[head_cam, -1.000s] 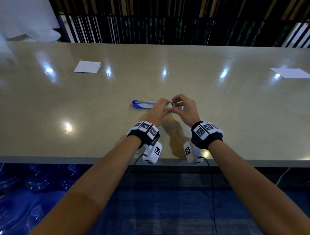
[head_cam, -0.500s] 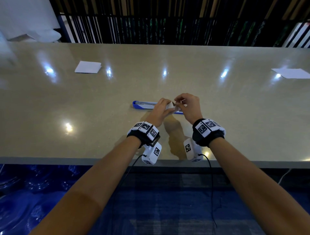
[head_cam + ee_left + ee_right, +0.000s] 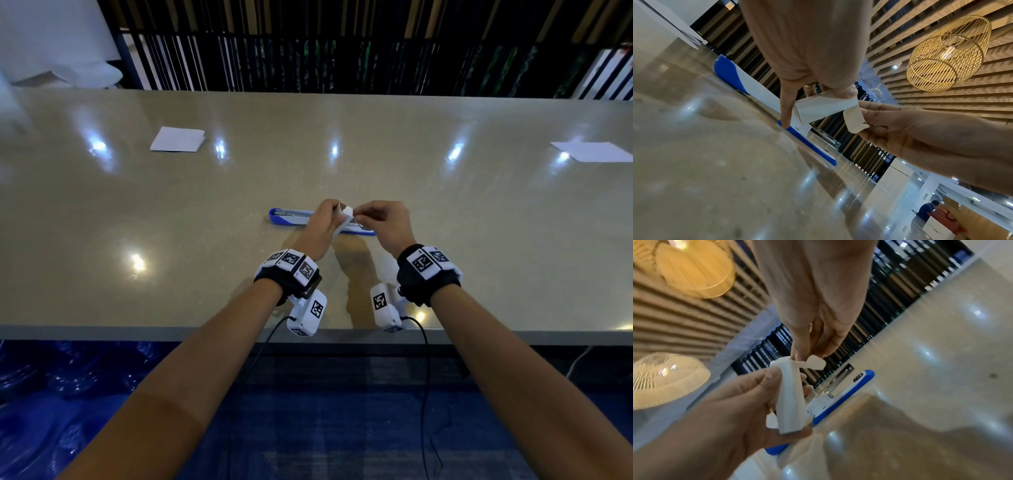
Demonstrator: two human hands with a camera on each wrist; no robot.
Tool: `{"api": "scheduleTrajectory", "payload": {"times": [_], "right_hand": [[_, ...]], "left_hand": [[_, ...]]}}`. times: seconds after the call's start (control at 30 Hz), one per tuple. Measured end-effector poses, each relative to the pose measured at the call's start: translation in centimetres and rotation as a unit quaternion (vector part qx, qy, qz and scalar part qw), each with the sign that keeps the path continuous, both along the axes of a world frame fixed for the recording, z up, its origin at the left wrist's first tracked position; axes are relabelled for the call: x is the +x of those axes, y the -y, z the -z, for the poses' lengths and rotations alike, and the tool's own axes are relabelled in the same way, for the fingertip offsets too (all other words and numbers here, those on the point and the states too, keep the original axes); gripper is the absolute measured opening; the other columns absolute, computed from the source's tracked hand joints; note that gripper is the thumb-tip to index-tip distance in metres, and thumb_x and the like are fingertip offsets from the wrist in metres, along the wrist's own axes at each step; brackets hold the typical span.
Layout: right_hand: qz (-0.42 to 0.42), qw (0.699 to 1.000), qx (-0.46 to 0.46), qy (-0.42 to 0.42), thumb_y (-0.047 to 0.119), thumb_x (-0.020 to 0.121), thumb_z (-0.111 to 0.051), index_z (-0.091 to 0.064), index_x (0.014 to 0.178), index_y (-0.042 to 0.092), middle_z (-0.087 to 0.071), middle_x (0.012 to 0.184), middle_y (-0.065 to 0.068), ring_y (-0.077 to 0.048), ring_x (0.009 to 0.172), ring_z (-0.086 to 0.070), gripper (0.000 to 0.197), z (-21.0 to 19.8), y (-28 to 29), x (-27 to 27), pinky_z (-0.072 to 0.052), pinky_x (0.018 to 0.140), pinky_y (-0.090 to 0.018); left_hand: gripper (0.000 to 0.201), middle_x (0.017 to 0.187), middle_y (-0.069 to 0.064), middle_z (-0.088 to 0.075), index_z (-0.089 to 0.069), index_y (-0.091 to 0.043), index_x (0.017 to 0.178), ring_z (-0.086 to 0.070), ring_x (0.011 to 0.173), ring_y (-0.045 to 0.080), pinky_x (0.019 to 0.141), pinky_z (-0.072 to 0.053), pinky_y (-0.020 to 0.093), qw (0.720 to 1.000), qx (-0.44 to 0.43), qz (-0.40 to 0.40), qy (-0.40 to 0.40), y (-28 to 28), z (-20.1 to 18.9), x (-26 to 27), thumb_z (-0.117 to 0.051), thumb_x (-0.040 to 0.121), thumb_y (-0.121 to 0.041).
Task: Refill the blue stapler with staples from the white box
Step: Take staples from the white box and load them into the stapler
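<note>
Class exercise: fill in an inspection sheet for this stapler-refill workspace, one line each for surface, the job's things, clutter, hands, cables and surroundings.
Surface: glossy beige table, light glare.
Job's things: blue stapler lies opened flat; white box held above it, end flap open.
Clutter: folded paper far left, paper sheets far right.
Hands: left hand grips the box; right hand pinches the flap.
Cables: black wrist-camera leads hang below the table edge.
Surroundings: slatted wall, wicker lamp.

Both forearms reach forward side by side, hands nearly meeting — the left hand (image 3: pixel 322 226) curls its fingers in a grip, index finger (image 3: pixel 786 110) pointing down; the right hand (image 3: pixel 385 224) pinches with fingertips (image 3: pixel 803 353) together
</note>
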State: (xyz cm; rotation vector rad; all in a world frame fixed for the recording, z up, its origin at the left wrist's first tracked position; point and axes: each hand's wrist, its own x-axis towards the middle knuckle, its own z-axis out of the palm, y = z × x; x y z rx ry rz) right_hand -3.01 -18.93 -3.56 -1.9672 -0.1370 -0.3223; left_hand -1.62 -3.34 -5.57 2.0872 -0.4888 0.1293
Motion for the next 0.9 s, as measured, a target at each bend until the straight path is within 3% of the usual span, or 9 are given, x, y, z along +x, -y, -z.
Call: {"api": "scheduleTrajectory", "payload": {"times": [0.2,0.33,0.47,0.6,0.7,0.77,0.9], "right_hand": [[-0.071,0.984,0.129,-0.104,-0.005,0.087,-0.055,-0.067,0.097,0.0,-0.064,0.085,-0.008,-0.013,0.074,-0.059,0.017,-0.6,0.2,0.0,-0.051,0.071,-0.02],[-0.11,0.975,0.135,-0.136,-0.005,0.087,-0.051,-0.067,0.086,0.005,-0.063,0.082,-0.007,-0.015,0.075,-0.061,0.018,-1.2,0.3,-0.1,-0.054,0.064,-0.013],[-0.09,0.983,0.094,-0.126,0.001,0.084,-0.06,-0.068,0.101,-0.007,-0.065,0.081,-0.007,-0.021,0.081,-0.061,0.02,-1.1,0.3,0.3,-0.052,0.075,-0.024],[-0.081,0.985,0.093,-0.119,0.005,0.082,-0.064,-0.07,0.099,-0.005,-0.067,0.085,-0.011,-0.025,0.083,-0.061,0.02,-0.8,0.2,0.3,-0.052,0.082,-0.034],[-0.086,0.975,0.149,-0.14,0.01,0.088,-0.059,-0.069,0.087,0.002,-0.067,0.081,-0.01,-0.019,0.075,-0.064,0.014,-0.8,-0.1,0.2,-0.054,0.072,-0.026],[-0.079,0.967,0.188,-0.154,0.015,0.091,-0.055,-0.068,0.082,0.002,-0.066,0.08,-0.009,-0.014,0.071,-0.064,0.021,-0.9,-0.2,0.2,-0.053,0.065,-0.021],[-0.085,0.982,0.124,-0.117,0.01,0.084,-0.065,-0.069,0.097,-0.007,-0.066,0.083,-0.011,-0.019,0.075,-0.062,0.022,-0.8,-0.1,0.3,-0.051,0.071,-0.024]], "left_hand": [[0.027,0.101,0.005,-0.05,-0.043,-0.006,0.122,-0.05,0.084,0.017,0.06,-0.045,0.021,0.998,-0.053,0.006,-0.043,-0.7,-0.1,0.0,-0.04,0.101,-0.022],[0.029,0.098,0.005,-0.05,-0.044,-0.005,0.121,-0.051,0.083,0.016,0.063,-0.044,0.017,0.999,-0.034,0.017,-0.02,-1.2,-0.4,-0.1,-0.041,0.101,-0.025],[0.03,0.101,0.006,-0.052,-0.042,-0.007,0.123,-0.054,0.088,0.018,0.072,-0.048,0.026,0.999,-0.03,0.029,-0.026,-1.3,-0.2,0.0,-0.039,0.101,-0.028],[0.029,0.103,0.007,-0.052,-0.041,-0.008,0.125,-0.052,0.088,0.018,0.074,-0.048,0.032,0.999,-0.021,0.036,-0.013,-1.5,0.0,0.3,-0.038,0.102,-0.025],[0.028,0.102,0.007,-0.05,-0.041,-0.009,0.125,-0.05,0.088,0.018,0.074,-0.047,0.033,0.999,-0.026,0.036,-0.013,-1.6,0.2,0.5,-0.038,0.102,-0.024],[0.028,0.102,0.006,-0.051,-0.042,-0.009,0.124,-0.05,0.088,0.018,0.075,-0.046,0.032,0.999,-0.024,0.036,-0.007,-1.6,0.2,0.4,-0.039,0.102,-0.024],[0.029,0.106,0.003,-0.054,-0.042,-0.01,0.124,-0.054,0.09,0.015,0.077,-0.049,0.031,0.998,-0.039,0.043,-0.019,-1.4,-0.1,0.1,-0.037,0.102,-0.028]]}}
